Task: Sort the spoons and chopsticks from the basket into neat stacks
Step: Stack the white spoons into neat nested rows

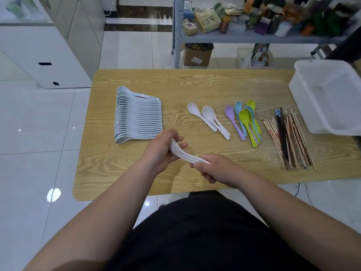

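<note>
Both hands hold a small nested bundle of white spoons (184,154) above the table's near middle. My left hand (163,151) grips the bowl end, and my right hand (216,170) grips the handle end. A long row of pale blue-white spoons (137,119) lies stacked at the left. Three loose white spoons (209,119) lie in the middle, with several coloured spoons (245,120) to their right. A pile of chopsticks (289,137) lies further right. The white basket (330,96) stands at the far right edge and looks empty.
The wooden table (156,89) stands on a glossy tiled floor. Behind it is a metal shelf rack (244,36) crowded with packages, with boxes underneath. A white cabinet (46,55) stands at the back left.
</note>
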Tool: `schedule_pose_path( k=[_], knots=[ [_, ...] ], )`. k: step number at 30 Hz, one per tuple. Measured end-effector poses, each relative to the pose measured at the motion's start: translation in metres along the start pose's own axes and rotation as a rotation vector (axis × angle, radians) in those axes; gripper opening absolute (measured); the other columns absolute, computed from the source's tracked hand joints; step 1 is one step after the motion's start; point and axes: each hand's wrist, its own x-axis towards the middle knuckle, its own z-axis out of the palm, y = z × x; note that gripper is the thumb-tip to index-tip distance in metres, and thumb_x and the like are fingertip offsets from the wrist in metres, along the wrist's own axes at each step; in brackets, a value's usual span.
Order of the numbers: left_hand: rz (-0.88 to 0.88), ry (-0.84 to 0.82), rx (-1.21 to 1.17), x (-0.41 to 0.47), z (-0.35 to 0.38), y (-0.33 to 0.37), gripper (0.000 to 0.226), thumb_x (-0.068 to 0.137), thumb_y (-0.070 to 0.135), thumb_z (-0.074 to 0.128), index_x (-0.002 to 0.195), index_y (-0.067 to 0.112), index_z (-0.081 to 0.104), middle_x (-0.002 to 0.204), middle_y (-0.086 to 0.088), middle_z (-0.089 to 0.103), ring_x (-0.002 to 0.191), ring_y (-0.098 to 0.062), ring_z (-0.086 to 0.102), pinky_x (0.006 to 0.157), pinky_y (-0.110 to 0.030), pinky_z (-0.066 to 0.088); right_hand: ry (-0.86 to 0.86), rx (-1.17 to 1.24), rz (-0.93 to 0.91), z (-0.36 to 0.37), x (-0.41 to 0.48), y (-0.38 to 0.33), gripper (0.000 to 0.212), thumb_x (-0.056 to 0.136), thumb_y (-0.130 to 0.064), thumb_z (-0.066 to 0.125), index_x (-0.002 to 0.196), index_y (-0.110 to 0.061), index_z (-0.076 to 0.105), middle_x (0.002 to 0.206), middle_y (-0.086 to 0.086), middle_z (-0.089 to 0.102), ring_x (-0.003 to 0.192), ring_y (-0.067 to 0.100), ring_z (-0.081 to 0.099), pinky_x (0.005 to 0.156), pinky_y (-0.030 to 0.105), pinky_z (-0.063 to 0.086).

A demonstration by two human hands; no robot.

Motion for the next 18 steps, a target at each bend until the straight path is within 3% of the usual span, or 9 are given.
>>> schedule_pose_path(
  k=[3, 5, 7, 9, 11, 15, 18],
  knots=[
    [-0.005, -0.024, 0.352, 0.007, -0.006, 0.009, 0.017, 0.093, 0.009, 0.056, 0.106, 0.008, 0.066, 0.108, -0.013, 0.071, 0.092, -0.027, 0.072, 0.082, -0.042, 0.061, 0.138, -0.557, -0.166, -0.021, 0.011, 0.006, 0.025, 0.1, -0.039, 0.054, 0.08, -0.025, 0.055, 0.073, -0.007, 0.055, 0.067, 0.014, 0.052, 0.063, 0.033, 0.041],
    [-0.03, -0.014, 0.5, 0.012, -0.005, 0.013, 0.027, 0.092, -0.001, 0.049, 0.112, 0.009, 0.065, 0.105, -0.016, 0.071, 0.089, -0.028, 0.075, 0.081, -0.039, 0.062, 0.176, -0.707, -0.23, -0.034, 0.02, 0.007, 0.02, 0.102, -0.038, 0.05, 0.091, -0.024, 0.058, 0.085, -0.007, 0.056, 0.079, 0.018, 0.054, 0.066, 0.034, 0.042],
    [-0.033, 0.006, 0.539, 0.018, 0.001, 0.014, 0.033, 0.09, -0.008, 0.045, 0.11, 0.008, 0.065, 0.102, -0.017, 0.071, 0.085, -0.027, 0.076, 0.083, -0.038, 0.061, 0.187, -0.758, -0.26, -0.044, 0.029, 0.007, 0.021, 0.102, -0.039, 0.049, 0.112, -0.024, 0.061, 0.1, -0.006, 0.057, 0.091, 0.019, 0.055, 0.072, 0.035, 0.045],
    [0.02, 0.056, 0.532, 0.027, 0.007, 0.013, 0.033, 0.087, -0.009, 0.045, 0.105, 0.007, 0.067, 0.101, -0.016, 0.072, 0.082, -0.025, 0.076, 0.083, -0.039, 0.061, 0.154, -0.76, -0.228, -0.054, 0.038, 0.004, 0.03, 0.1, -0.046, 0.049, 0.12, -0.026, 0.058, 0.108, -0.007, 0.057, 0.096, 0.017, 0.055, 0.079, 0.036, 0.048],
    [0.088, 0.105, 0.551, 0.036, 0.014, 0.01, 0.033, 0.084, -0.006, 0.047, 0.102, 0.01, 0.069, 0.102, -0.014, 0.072, 0.081, -0.021, 0.075, 0.083, -0.04, 0.061, 0.121, -0.774, -0.191, -0.064, 0.048, 0.0, 0.035, 0.099, -0.054, 0.047, 0.118, -0.026, 0.056, 0.109, -0.007, 0.056, 0.097, 0.017, 0.055, 0.08, 0.036, 0.047],
    [0.149, 0.126, 0.604, 0.056, 0.027, 0.008, 0.034, 0.084, 0.002, 0.049, 0.105, 0.021, 0.068, 0.099, -0.003, 0.074, 0.082, -0.018, 0.075, 0.088, -0.041, 0.059, 0.117, -0.761, -0.243, -0.086, 0.074, -0.005, 0.033, 0.1, -0.052, 0.047, 0.108, -0.021, 0.056, 0.099, -0.005, 0.057, 0.087, 0.019, 0.053, 0.067, 0.035, 0.041],
    [0.2, 0.145, 0.731, 0.074, 0.038, 0.016, 0.032, 0.088, 0.008, 0.05, 0.104, 0.03, 0.065, 0.092, 0.006, 0.075, 0.079, -0.01, 0.074, 0.084, -0.034, 0.057, 0.077, -0.717, -0.264, -0.105, 0.095, -0.007, 0.027, 0.097, -0.051, 0.049, 0.092, -0.024, 0.053, 0.086, -0.008, 0.052, 0.081, 0.019, 0.053, 0.069, 0.04, 0.046]
  ],
)
